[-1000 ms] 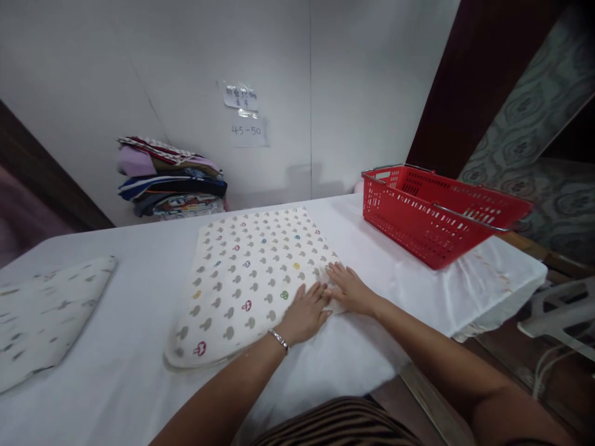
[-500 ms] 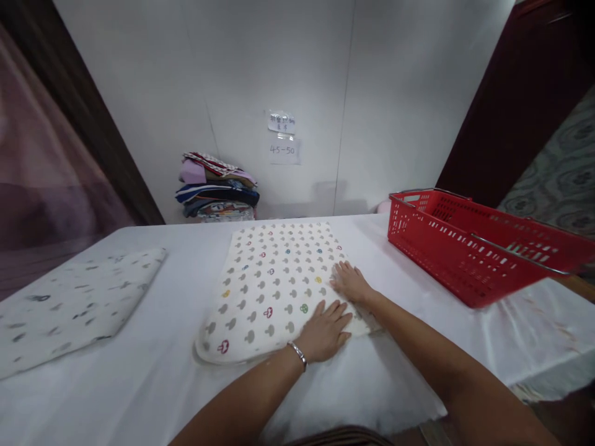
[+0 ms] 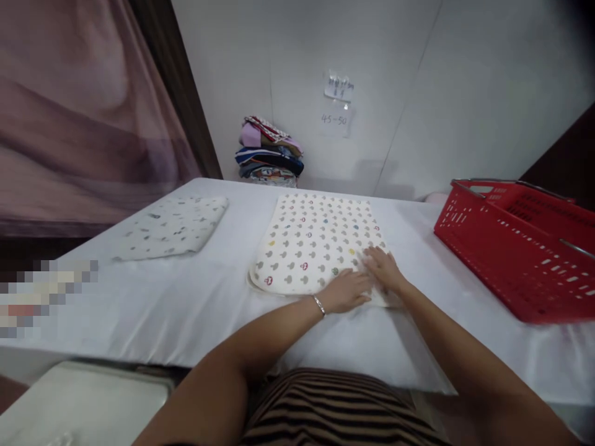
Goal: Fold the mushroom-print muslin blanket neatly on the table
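Note:
A folded cream cloth [image 3: 297,248] printed with small grey and coloured mushrooms lies flat on the white-covered table [image 3: 186,310]. My left hand [image 3: 346,291], with a silver bracelet at the wrist, rests on its near right part, fingers stretched out toward the right. Just beyond it, my right hand [image 3: 383,267] lies on the cloth's right edge with fingers extended. The two hands are close together. A thin see-through plastic sheet [image 3: 423,356] reaches from under the near right corner toward my body; how it meets the cloth is hard to make out.
A second folded cloth [image 3: 176,226] with dark prints lies on the left. At the right stands a red plastic basket [image 3: 502,260] with metal handles. Folded clothes [image 3: 269,152] are stacked by the wall beneath paper signs [image 3: 337,118]. A pale stool-like surface [image 3: 93,396] is low at left.
My view has turned left and tilted, so everything shifts right in the picture. My left hand's fingers now point more to the right; both hands stay on the mushroom cloth.

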### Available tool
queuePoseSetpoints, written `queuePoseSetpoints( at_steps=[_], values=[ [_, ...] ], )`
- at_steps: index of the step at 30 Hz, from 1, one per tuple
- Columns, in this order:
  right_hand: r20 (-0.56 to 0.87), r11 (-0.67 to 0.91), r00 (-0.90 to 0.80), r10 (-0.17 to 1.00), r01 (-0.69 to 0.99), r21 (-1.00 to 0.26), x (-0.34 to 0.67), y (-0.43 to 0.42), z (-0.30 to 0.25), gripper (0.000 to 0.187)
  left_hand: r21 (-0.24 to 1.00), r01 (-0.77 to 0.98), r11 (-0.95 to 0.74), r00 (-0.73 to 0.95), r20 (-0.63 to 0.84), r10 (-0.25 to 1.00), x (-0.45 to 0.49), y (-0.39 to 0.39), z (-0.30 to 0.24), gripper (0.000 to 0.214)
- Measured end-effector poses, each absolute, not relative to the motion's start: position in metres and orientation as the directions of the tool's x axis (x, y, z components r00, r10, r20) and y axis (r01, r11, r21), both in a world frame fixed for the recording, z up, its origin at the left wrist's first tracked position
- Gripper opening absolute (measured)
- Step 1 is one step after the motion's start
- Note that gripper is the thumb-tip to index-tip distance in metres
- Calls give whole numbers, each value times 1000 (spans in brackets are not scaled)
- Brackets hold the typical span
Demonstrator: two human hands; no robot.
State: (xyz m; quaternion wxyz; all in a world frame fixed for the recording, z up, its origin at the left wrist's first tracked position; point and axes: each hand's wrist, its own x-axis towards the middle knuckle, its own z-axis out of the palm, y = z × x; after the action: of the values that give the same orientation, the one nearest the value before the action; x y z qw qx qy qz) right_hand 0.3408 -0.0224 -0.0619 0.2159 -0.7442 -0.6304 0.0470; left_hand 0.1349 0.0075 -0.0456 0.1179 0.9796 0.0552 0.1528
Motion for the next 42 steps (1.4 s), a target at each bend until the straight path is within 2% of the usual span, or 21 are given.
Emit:
queuePoseSetpoints(
  at_steps=[4,8,11,15,21,23,30,33,37,39,42],
  values=[
    [284,64,136,949,800,-596,318,-68,-53,34,341,161,-926,898,339,281,87,18,-39,26],
    [287,91,143,947,739,-667,304,-101,-50,22,381,280,-881,826,373,423,35,28,-46,24],
    [345,179,53,937,776,-605,294,-109,-52,17,376,317,-871,811,370,454,16,28,-53,22],
    [369,307,-144,918,847,-433,277,-104,-54,17,351,335,-874,815,358,456,15,24,-58,18],
    [345,310,-214,914,916,-255,265,-94,-55,16,312,339,-888,821,364,441,28,25,-61,17],
    [356,306,-207,911,919,-248,265,-93,-55,17,316,344,-884,816,366,448,30,26,-62,19],
    [369,249,-108,923,900,-357,266,-89,-50,17,306,368,-878,806,366,466,34,26,-59,22],
    [427,264,-118,897,917,-300,264,-88,-52,20,233,399,-887,793,398,461,35,25,-58,23],
    [449,306,-191,873,931,-199,263,-89,-57,23,64,420,-905,820,400,409,35,23,-57,21],
    [440,321,-212,872,928,-189,263,-90,-58,23,11,410,-912,839,387,382,35,22,-57,18],
    [462,315,-183,868,921,-228,263,-90,-57,22,7,412,-911,832,404,380,36,22,-55,15]
  ],
)
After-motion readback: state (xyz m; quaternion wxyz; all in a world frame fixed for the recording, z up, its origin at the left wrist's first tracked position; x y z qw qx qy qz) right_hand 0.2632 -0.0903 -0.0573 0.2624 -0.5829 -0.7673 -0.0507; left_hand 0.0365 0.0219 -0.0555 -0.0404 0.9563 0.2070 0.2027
